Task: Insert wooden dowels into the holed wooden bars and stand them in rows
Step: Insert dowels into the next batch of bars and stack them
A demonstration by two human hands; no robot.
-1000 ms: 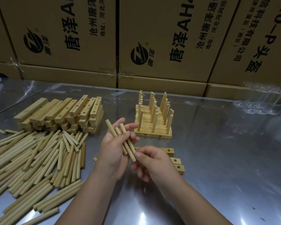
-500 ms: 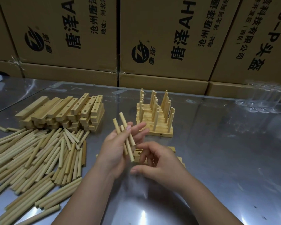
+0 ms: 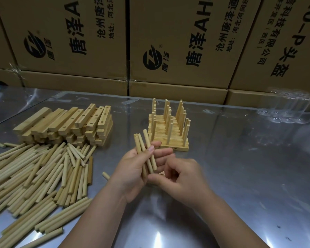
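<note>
Dowels in hand: three dowels (image 3: 141,147), tips up, in the left hand (image 3: 132,172) over the middle of the bench (image 3: 240,158).
Left grip: thumb and fingers wrap round their lower half.
Right grip: right hand (image 3: 186,179) at 3 o'clock of the left, fingers curled. I cannot tell if it holds anything.
Feel: likely light, hard, smooth and roly. Pinch one by its middle, so the end is free.
Around: loose dowels (image 3: 34,172) at 9 o'clock, holed bars (image 3: 66,122) at 10, done rows (image 3: 168,133) at 12.
Change: a second ago the dowels fanned out and bars showed under the right hand. Now the dowels sit tight together and the hand mostly covers the bars.
</note>
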